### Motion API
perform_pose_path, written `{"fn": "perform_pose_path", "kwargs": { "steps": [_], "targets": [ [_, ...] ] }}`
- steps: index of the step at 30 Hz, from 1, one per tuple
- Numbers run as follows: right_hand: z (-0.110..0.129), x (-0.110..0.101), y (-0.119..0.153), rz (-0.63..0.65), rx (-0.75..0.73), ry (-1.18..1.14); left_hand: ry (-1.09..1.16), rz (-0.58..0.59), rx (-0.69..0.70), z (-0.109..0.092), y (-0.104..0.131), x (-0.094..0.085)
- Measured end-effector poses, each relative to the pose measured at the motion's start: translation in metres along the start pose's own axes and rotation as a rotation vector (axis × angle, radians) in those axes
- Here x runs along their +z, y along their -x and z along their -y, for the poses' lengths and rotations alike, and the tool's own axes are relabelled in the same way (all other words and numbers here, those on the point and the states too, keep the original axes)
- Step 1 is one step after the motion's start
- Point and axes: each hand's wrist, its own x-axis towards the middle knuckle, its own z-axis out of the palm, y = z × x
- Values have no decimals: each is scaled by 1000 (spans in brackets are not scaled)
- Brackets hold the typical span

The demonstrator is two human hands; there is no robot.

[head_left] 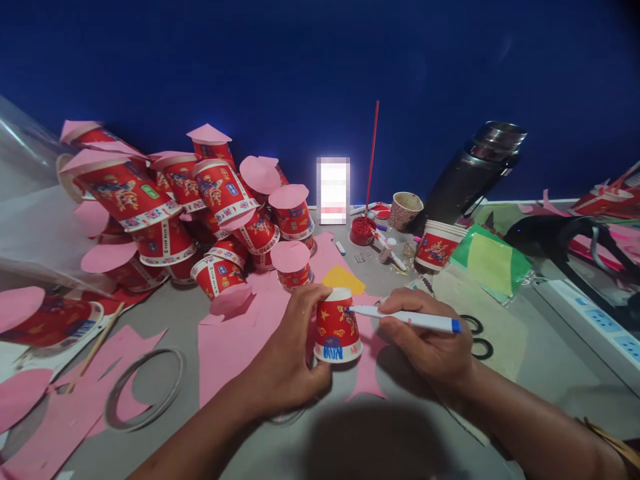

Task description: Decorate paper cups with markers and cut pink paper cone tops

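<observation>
My left hand (293, 357) holds a red paper cup (337, 330) upside down, its fingers round the cup's left side and the thumb by the white rim. Blue marks show on the cup near that rim. A white marker (415, 319) with a blue end is gripped in my right hand (430, 340). Its tip points left and meets the cup's upper right side, or is very close to it. Pink paper (245, 360) lies behind and under the left hand, and a yellow paper piece (343, 279) is just beyond the cup.
Red cups with pink paper tops (165, 243) are piled at the left. Behind stand a red pot (363, 231), a patterned cup (406, 212), stacked cups (437, 247) and a black flask (465, 173). A tape ring (113, 407) lies front left, a power strip (595, 320) right.
</observation>
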Motion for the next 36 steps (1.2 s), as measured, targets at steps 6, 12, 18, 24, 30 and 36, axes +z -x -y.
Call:
{"fn": "perform_pose_path", "kwargs": {
  "steps": [6, 12, 18, 24, 30, 36],
  "targets": [
    [-1, 2, 0, 38, -90, 70, -8, -16, 44, -5, -2, 0],
    [-1, 4, 1, 15, -151, 101, -39, -14, 47, -7, -3, -1],
    [2, 5, -3, 39, -164, 106, -60, -8, 58, -7, -2, 0],
    [3, 6, -4, 34, -169, 101, -51, -9, 67, -8, -2, 0],
    [2, 4, -5, 52, -175, 91, -61, -3, 76, -10, -2, -3],
    [3, 2, -6, 70, -178, 108, -55, -10, 80, -12, -3, -3]
  ]
}}
